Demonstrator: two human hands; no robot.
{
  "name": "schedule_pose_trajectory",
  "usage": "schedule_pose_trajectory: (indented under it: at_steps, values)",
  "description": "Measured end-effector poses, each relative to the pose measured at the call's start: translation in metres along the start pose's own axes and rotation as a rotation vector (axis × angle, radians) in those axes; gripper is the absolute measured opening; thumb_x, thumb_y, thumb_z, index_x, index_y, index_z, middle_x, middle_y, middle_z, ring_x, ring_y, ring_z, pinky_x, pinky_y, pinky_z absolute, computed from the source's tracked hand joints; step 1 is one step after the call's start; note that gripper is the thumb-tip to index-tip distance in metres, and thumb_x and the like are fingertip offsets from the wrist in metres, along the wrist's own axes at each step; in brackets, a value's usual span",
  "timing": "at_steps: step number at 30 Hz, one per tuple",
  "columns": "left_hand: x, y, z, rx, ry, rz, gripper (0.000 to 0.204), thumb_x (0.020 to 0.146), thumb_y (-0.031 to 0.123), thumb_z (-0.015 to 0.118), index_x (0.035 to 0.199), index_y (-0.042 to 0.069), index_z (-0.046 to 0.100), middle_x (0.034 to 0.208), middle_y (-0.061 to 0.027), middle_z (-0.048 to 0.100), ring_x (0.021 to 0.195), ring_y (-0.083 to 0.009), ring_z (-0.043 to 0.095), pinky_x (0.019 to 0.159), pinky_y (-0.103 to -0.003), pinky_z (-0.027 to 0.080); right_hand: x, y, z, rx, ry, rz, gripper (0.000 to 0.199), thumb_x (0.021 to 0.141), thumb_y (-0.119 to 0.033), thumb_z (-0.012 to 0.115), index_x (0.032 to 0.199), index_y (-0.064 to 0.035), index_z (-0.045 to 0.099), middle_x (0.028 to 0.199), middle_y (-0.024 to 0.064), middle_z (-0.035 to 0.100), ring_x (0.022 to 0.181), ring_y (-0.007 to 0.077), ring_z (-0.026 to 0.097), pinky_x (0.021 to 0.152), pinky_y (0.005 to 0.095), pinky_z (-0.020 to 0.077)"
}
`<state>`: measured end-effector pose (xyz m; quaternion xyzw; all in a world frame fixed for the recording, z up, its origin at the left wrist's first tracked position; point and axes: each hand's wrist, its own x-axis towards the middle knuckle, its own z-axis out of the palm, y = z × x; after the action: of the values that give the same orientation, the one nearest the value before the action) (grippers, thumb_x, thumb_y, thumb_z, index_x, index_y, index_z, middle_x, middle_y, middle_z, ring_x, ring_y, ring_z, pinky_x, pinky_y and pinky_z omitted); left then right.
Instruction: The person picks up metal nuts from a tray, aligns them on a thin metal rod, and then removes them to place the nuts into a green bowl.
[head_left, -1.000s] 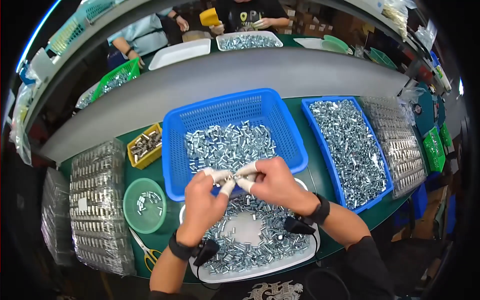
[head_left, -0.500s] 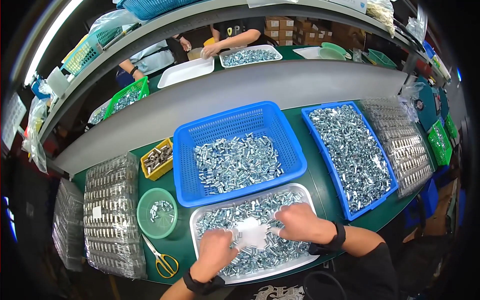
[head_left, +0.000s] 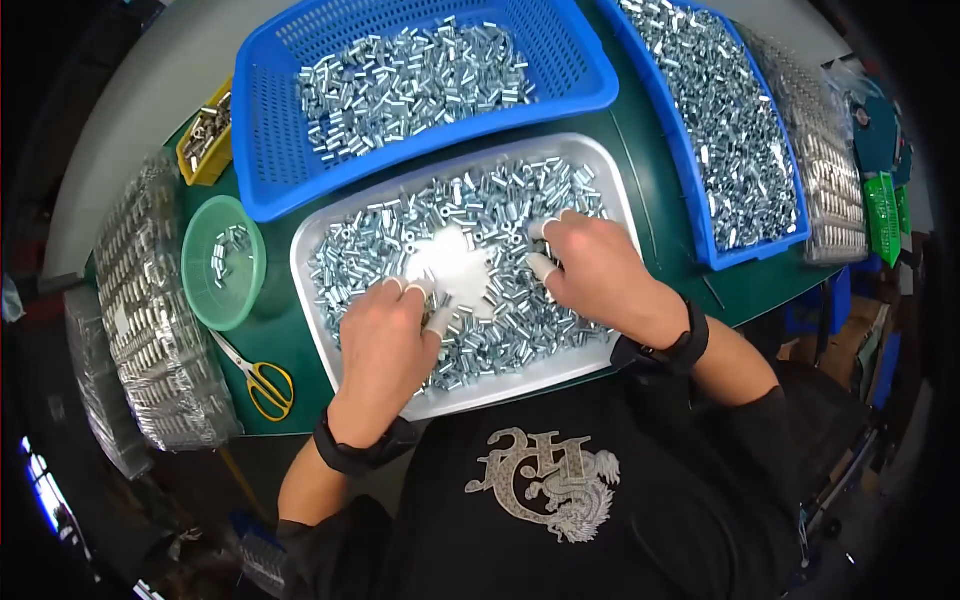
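Note:
Small shiny metal sleeves (head_left: 500, 350) fill a white tray (head_left: 455, 402) in front of me, spread around a bare white patch near its middle. My left hand (head_left: 385, 335) rests over the tray's left part, fingers bent and apart, with white finger cots on the tips. Across the bare patch, my right hand (head_left: 595, 275) touches the sleeves. Its thumb and forefinger, also in cots, are spread with a gap between them. Neither hand shows a sleeve in its grip, though some fingertips are partly hidden.
Beyond the tray stands a blue basket (head_left: 400, 168) of sleeves; a blue bin (head_left: 672, 120) of them is at right. A green bowl (head_left: 225, 300), yellow-handled scissors (head_left: 270, 390), a yellow box (head_left: 205, 168) and wrapped packs (head_left: 160, 330) lie left. More packs (head_left: 830, 180) stand far right.
The view has tipped downward, so the shelf and the other people's hands are out of sight. Both hands stay over the tray, and the bare patch between them has shifted shape slightly.

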<state>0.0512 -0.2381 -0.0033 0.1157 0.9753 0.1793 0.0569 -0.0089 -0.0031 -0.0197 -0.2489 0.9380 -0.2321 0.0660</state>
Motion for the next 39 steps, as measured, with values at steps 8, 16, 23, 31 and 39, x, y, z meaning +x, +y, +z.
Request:
schedule_pose_trajectory:
  at_steps: [8,16,23,31,39]
  values:
    - [0.008,-0.012,-0.012,0.049,0.298,0.006,0.027,0.077,0.014,0.073,0.099,-0.001,0.067,0.085,-0.0141,0.061,0.084,-0.0329,0.060,0.070,-0.042,0.049,0.007,-0.028,0.010,0.076,-0.204,-0.172,0.019,0.080,-0.018,0.070,0.095,-0.0058,0.068,0.080,0.0137,0.064,0.070,0.0335,0.064,0.061,0.0432,0.0511]
    - [-0.006,-0.028,0.004,0.272,0.239,-0.219,0.034,0.079,0.015,0.073,0.108,-0.001,0.066,0.096,-0.0149,0.061,0.091,-0.0321,0.059,0.074,-0.041,0.050,0.029,0.005,0.001,-0.223,0.126,-0.044,0.032,0.076,-0.010,0.069,0.107,-0.0036,0.066,0.089,0.0135,0.060,0.077,0.0324,0.063,0.064,0.0414,0.0519]
    - [-0.003,-0.007,0.011,0.112,0.147,-0.107,0.030,0.078,0.008,0.070,0.106,-0.002,0.066,0.097,-0.0141,0.060,0.092,-0.0309,0.058,0.074,-0.040,0.050,0.025,-0.010,0.014,-0.145,0.052,-0.135,0.035,0.068,0.000,0.066,0.103,-0.0037,0.066,0.091,0.0120,0.059,0.079,0.0318,0.063,0.063,0.0406,0.0517]
    - [-0.023,-0.001,0.002,-0.024,0.053,-0.021,0.026,0.076,0.003,0.070,0.102,0.002,0.068,0.097,-0.0108,0.061,0.088,-0.0308,0.057,0.073,-0.040,0.048,-0.003,-0.017,-0.007,-0.079,-0.150,-0.286,0.034,0.066,0.000,0.066,0.099,-0.0073,0.068,0.088,0.0089,0.056,0.072,0.0273,0.061,0.057,0.0392,0.0495]
    - [-0.021,0.002,-0.009,-0.635,-0.213,0.016,0.021,0.077,0.004,0.070,0.098,0.003,0.069,0.090,-0.0102,0.060,0.080,-0.0317,0.057,0.071,-0.041,0.047,0.011,-0.029,-0.006,0.035,-0.109,-0.352,0.019,0.068,-0.005,0.068,0.087,-0.0077,0.068,0.073,0.0065,0.055,0.063,0.0273,0.058,0.052,0.0396,0.0470]
